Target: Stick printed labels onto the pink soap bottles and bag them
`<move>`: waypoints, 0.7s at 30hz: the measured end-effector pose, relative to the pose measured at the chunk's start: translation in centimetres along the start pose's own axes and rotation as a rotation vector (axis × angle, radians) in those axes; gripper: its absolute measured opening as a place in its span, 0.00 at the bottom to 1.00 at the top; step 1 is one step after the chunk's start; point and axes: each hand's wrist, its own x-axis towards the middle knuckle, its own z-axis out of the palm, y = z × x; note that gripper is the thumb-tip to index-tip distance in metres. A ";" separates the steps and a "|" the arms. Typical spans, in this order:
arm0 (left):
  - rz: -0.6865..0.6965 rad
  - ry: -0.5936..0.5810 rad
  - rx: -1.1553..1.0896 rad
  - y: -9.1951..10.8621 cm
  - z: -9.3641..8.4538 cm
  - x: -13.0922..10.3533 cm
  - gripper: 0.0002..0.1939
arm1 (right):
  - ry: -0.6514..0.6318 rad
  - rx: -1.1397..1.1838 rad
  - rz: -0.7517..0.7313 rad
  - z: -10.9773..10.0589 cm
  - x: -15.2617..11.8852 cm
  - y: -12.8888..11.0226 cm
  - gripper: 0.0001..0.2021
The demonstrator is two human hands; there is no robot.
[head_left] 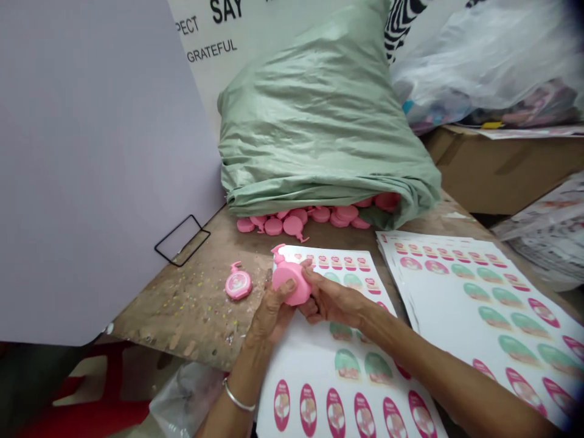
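A pink toy pump bottle point(292, 283), flat and rounded with a small pump spout, is held over a sticker sheet point(296, 353). My left hand point(271, 313) grips it from the lower left, thumb across its face. From the right, my right hand point(331, 298) has its fingers closed on the bottle's edge. The sheet beneath has rows of pink oval and green stickers, with some bare white patches. Left of my hands, another pink pump bottle point(238, 284) lies on the wooden table point(191, 310), a round picture label on its face.
A green sack point(314, 128) stands at the back, with several pink bottles point(294, 224) spilling from its mouth. More sticker sheets point(438, 292) are stacked at right. A black wire frame point(182, 240) touches the pale panel point(100, 170) at left. A cardboard box point(511, 170) stands behind.
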 end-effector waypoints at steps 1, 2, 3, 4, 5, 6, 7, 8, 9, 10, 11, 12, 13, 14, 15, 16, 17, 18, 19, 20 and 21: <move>0.008 0.040 -0.048 -0.2 0.0 -0.3 0.25 | -0.013 0.010 0.011 0.4 -0.3 0.0 0.32; 0.031 0.097 -0.073 -0.1 -0.2 -0.6 0.23 | 0.024 -0.057 0.006 0.5 -0.3 0.1 0.30; 0.065 0.169 -0.078 0.1 -0.6 -0.9 0.21 | 0.111 -0.172 -0.015 0.2 -0.2 0.3 0.28; 0.100 0.242 -0.061 0.4 -1.1 -1.2 0.20 | 0.228 -0.318 -0.045 -0.2 0.1 0.6 0.25; 0.123 0.302 -0.022 0.8 -1.6 -1.4 0.19 | 0.349 -0.465 -0.072 -0.7 0.4 1.0 0.21; 0.129 0.341 0.032 1.1 -2.0 -1.5 0.19 | 0.454 -0.592 -0.090 -1.1 0.9 1.4 0.18; 0.122 0.358 0.091 1.4 -2.4 -1.6 0.19 | 0.534 -0.693 -0.097 -1.3 1.4 1.9 0.15; 0.108 0.358 0.146 1.5 -2.6 -1.6 0.19 | 0.578 -0.771 -0.097 -1.4 1.9 2.3 0.12; 0.093 0.353 0.185 1.5 -2.7 -1.5 0.20 | 0.599 -0.828 -0.100 -1.3 2.4 2.7 0.09; 0.079 0.346 0.208 1.4 -2.8 -1.3 0.20 | 0.608 -0.865 -0.107 -1.1 2.8 3.1 0.08; 0.070 0.342 0.219 1.2 -2.7 -1.1 0.21 | 0.615 -0.892 -0.118 -0.8 3.2 3.4 0.07; 0.063 0.343 0.223 0.9 -2.7 -0.9 0.21 | 0.623 -0.923 -0.132 -0.5 3.5 3.7 0.06; 0.059 0.344 0.226 0.6 -2.7 -0.7 0.21 | 0.630 -0.952 -0.146 -0.3 3.7 3.9 0.06; 0.057 0.343 0.230 0.2 -2.7 -0.5 0.21 | 0.633 -0.979 -0.162 -0.1 3.9 4.1 0.06; 0.058 0.339 0.236 -0.1 -2.8 -0.3 0.21 | 0.634 -1.002 -0.177 0.1 4.0 4.3 0.06; 0.060 0.332 0.243 -0.3 -2.9 -0.2 0.21 | 0.633 -1.021 -0.193 0.1 4.0 4.4 0.07; 0.064 0.326 0.248 -0.5 -3.1 -0.1 0.21 | 0.631 -1.037 -0.208 0.1 4.0 4.6 0.08; 0.070 0.321 0.250 -0.7 -3.2 0.0 0.21 | 0.628 -1.048 -0.223 0.1 3.9 4.7 0.09; 0.077 0.315 0.248 -0.9 -3.4 0.0 0.21 | 0.623 -1.055 -0.236 0.1 3.9 4.8 0.09; 0.084 0.312 0.243 -1.0 -3.6 0.1 0.22 | 0.618 -1.058 -0.248 0.0 3.8 4.9 0.09; 0.089 0.311 0.239 -1.1 -3.7 0.1 0.22 | 0.614 -1.056 -0.259 0.0 3.7 5.0 0.09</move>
